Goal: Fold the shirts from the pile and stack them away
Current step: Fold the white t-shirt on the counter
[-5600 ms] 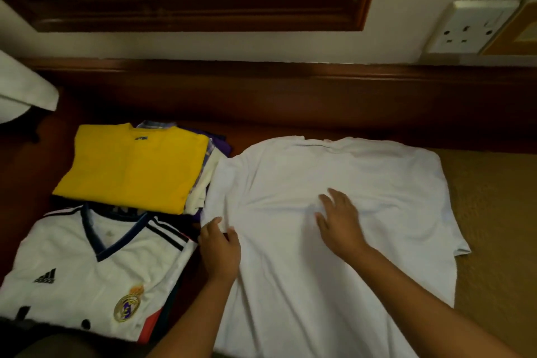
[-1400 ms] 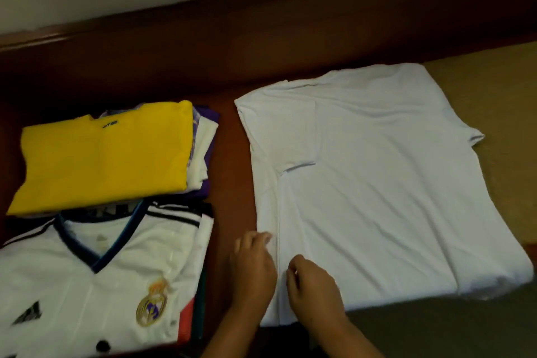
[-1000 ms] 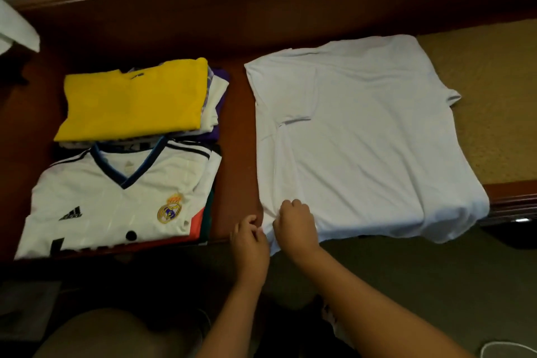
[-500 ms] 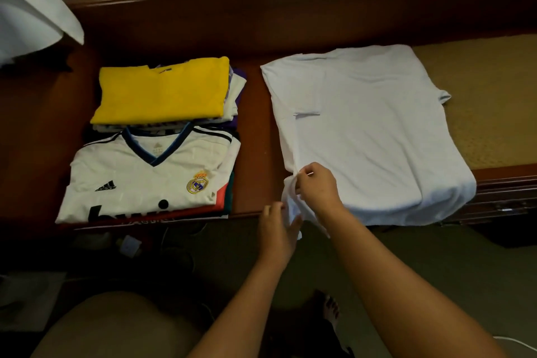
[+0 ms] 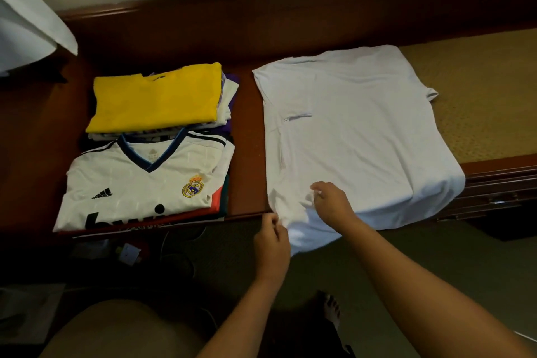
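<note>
a plain white shirt (image 5: 357, 136) lies spread flat on a dark wooden ledge (image 5: 250, 136), its far right part resting on a tan woven mat (image 5: 479, 96) and its near hem hanging over the ledge's front edge. its left side is folded inward, with one sleeve edge showing as a short crease near the upper left. the left hand (image 5: 271, 244) is at the shirt's near left corner, fingers curled and pinching the hem where it drops off the ledge. the right hand (image 5: 331, 203) is just beside it, slightly farther in, fingers pinching a bunched fold of the same fabric. both hands are clamped on the white shirt and sit close together without touching. to the left, well apart from the shirt, two stacks of folded shirts rest on the ledge: a yellow shirt (image 5: 157, 96) tops the far stack, and a white football jersey (image 5: 145, 180) with a dark v-collar and a round crest tops the near stack. the two stacks touch. a white cloth (image 5: 26, 23) hangs at the upper left corner. a bare foot (image 5: 331, 311) shows on the floor below.
</note>
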Motion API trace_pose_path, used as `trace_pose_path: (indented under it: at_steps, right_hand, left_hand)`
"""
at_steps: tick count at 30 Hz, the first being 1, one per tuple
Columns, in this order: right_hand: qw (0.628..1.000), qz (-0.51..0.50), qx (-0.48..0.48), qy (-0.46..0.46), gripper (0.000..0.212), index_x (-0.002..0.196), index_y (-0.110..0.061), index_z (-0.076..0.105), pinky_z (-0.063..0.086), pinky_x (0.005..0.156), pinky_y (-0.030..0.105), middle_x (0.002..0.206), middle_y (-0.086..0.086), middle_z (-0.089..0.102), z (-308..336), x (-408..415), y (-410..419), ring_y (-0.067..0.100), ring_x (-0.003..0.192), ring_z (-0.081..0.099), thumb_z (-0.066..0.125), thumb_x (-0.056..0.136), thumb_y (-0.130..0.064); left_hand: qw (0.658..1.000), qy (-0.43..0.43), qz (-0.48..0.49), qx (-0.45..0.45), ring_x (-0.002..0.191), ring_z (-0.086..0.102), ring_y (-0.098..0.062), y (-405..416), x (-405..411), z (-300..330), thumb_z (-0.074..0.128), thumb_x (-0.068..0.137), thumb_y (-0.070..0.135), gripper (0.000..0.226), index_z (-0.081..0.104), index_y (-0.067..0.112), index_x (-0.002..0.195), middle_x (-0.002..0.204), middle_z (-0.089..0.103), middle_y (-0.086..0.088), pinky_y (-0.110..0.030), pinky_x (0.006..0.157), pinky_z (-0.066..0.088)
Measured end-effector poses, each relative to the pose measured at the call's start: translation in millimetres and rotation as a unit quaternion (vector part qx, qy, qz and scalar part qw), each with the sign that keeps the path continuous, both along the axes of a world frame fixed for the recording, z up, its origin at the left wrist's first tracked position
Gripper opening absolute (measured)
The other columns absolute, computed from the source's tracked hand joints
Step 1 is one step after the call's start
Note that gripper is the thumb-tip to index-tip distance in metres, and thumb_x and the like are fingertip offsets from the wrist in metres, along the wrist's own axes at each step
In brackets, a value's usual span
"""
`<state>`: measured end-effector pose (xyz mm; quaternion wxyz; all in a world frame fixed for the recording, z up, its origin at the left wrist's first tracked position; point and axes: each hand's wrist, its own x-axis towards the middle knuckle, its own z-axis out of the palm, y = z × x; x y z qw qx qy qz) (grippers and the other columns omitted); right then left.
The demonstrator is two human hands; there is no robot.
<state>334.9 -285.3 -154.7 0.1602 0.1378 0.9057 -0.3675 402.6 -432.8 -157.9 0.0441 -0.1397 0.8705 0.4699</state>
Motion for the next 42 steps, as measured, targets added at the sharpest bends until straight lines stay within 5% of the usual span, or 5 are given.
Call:
trace_pose_path:
  at_steps: [5, 12, 17, 27, 42]
  right_hand:
    - [0.996, -0.035, -0.071, -0.036, 0.038, 0.067, -0.016, 0.049, 0.036, 0.060, 0.025, 0.067, -0.001, 0.050, 19.3, 10.0, -0.1, 0.013, 0.065, 0.049, 0.052, 0.096, -0.039]
    - [0.979, -0.107, -0.135, -0.107, 0.017, 0.080, -0.009, 0.057, 0.039, 0.055, 0.022, 0.075, 0.008, 0.055, 6.3, 17.5, 25.6, 0.015, 0.067, 0.048, 0.046, 0.088, 0.001]
    - [0.944, -0.173, -0.257, -0.116, 0.023, 0.107, -0.011, 0.055, 0.046, 0.061, 0.023, 0.107, 0.008, 0.056, 1.6, 31.6, 35.9, 0.015, 0.087, 0.054, 0.050, 0.088, 0.003]
    - [0.961, -0.114, -0.238, -0.078, 0.009, 0.085, -0.014, 0.067, 0.044, 0.060, 0.013, 0.081, -0.002, 0.064, -55.0, 57.5, 34.1, 0.004, 0.073, 0.058, 0.061, 0.091, -0.017]
    - [0.936, -0.190, -0.294, -0.032, 0.023, 0.089, -0.019, 0.068, 0.044, 0.063, 0.012, 0.080, -0.006, 0.067, -73.4, 85.7, 58.0, 0.000, 0.072, 0.060, 0.049, 0.097, -0.008]
  left_hand:
    - [0.994, -0.033, -0.098, 0.025, 0.098, 0.060, -0.007, 43.3, 13.5, -4.0, 0.046, 0.100, 0.025, 0.019, 0.061, 0.019, 0.111, 0.106, 0.063, 0.004, -0.022, 0.085, 0.049]
    - [0.970, -0.005, -0.239, -0.041, 0.068, 0.060, -0.004, 46.3, -8.2, 1.5, 0.051, 0.093, 0.028, 0.020, 0.066, 0.024, 0.081, 0.078, 0.067, 0.004, -0.022, 0.063, 0.045]
    - [0.953, 0.028, -0.259, -0.158, 0.103, 0.058, -0.016, 27.3, -129.4, 13.1, 0.046, 0.098, 0.016, 0.025, 0.064, 0.014, 0.116, 0.112, 0.063, -0.002, -0.025, 0.084, 0.047]
    - [0.837, 0.083, -0.286, -0.459, 0.110, 0.051, -0.031, 66.7, -301.1, -28.9, 0.044, 0.098, 0.022, 0.027, 0.052, 0.009, 0.119, 0.119, 0.056, -0.012, -0.041, 0.090, 0.043]
    - [0.986, 0.082, -0.086, -0.118, 0.092, 0.063, -0.021, 111.9, -358.1, 5.4, 0.045, 0.097, 0.016, 0.017, 0.056, 0.009, 0.107, 0.101, 0.064, -0.008, -0.031, 0.080, 0.054]
